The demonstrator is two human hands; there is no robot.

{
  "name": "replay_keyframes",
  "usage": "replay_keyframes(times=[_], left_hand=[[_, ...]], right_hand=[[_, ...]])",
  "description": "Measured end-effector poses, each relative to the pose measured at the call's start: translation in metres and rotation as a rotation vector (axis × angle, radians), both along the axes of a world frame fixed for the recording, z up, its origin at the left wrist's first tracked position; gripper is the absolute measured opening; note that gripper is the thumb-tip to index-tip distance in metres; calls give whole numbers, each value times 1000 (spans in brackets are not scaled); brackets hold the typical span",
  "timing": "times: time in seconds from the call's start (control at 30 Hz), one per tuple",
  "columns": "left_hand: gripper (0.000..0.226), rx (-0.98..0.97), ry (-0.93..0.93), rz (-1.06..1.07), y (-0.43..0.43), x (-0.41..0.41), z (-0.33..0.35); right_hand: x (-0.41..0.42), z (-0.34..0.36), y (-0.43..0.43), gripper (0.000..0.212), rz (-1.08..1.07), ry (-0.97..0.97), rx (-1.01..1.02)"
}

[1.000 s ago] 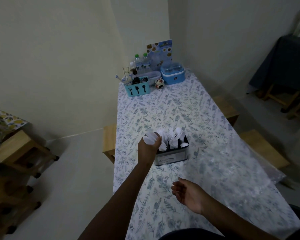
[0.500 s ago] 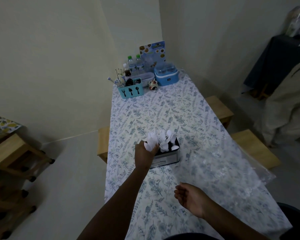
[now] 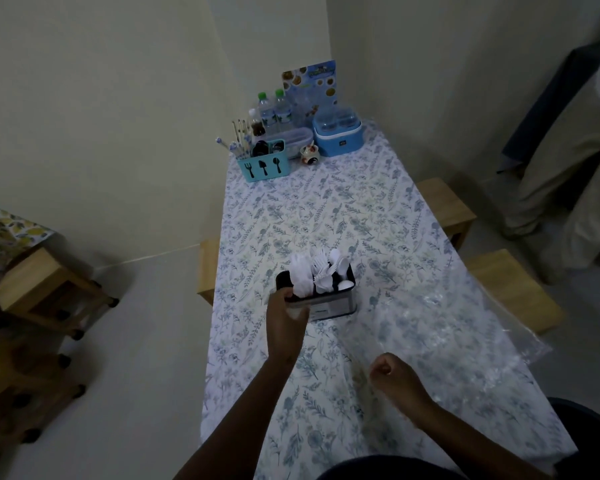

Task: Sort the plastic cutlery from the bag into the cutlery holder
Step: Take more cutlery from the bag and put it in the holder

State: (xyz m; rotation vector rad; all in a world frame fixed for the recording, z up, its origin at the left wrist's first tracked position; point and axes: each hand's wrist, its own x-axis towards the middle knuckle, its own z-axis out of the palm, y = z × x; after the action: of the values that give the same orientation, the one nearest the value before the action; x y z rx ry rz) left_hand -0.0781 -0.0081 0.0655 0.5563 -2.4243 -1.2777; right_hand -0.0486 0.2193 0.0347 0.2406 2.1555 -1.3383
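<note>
A dark metal cutlery holder (image 3: 333,306) stands mid-table on the floral cloth, packed with white plastic cutlery (image 3: 312,271) standing upright. My left hand (image 3: 286,323) grips the holder's near left corner, fingers curled over its rim. My right hand (image 3: 394,377) hovers low over the cloth nearer me, curled into a fist with nothing visible in it. A clear plastic bag (image 3: 465,327) lies flat on the table to the right of the holder, reaching over the right edge.
At the table's (image 3: 326,209) far end stand a teal caddy (image 3: 265,166), water bottles (image 3: 272,110), a blue lidded box (image 3: 338,135) and a menu card. Wooden stools (image 3: 513,289) flank the table; another stool (image 3: 45,285) is on the left. A person (image 3: 568,150) stands at the right.
My left hand let go of the white cutlery into the holder and dropped to grip the holder's corner. My right hand closed from open palm to a fist.
</note>
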Motion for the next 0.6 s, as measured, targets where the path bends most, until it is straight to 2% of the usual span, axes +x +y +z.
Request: replay_keyframes(times=[0.07, 0.13, 0.2, 0.27, 0.4, 0.53, 0.6], left_hand=[[47, -52, 52, 60, 12, 16, -13], [42, -39, 37, 103, 26, 31, -24], [35, 41, -53, 65, 39, 40, -34], [29, 111, -182, -42, 50, 44, -43], [37, 272, -434, -132, 67, 44, -61], [48, 517, -543, -2, 76, 37, -73], [39, 592, -580, 25, 81, 30, -64]], right_hand=[[-1, -6, 8, 12, 142, 163, 185], [1, -15, 15, 30, 318, 232, 341], [6, -25, 20, 46, 500, 220, 502], [15, -34, 21, 52, 603, 190, 597], [31, -48, 26, 58, 648, 247, 626], [36, -66, 32, 63, 754, 322, 558], [39, -71, 39, 70, 815, 337, 460]])
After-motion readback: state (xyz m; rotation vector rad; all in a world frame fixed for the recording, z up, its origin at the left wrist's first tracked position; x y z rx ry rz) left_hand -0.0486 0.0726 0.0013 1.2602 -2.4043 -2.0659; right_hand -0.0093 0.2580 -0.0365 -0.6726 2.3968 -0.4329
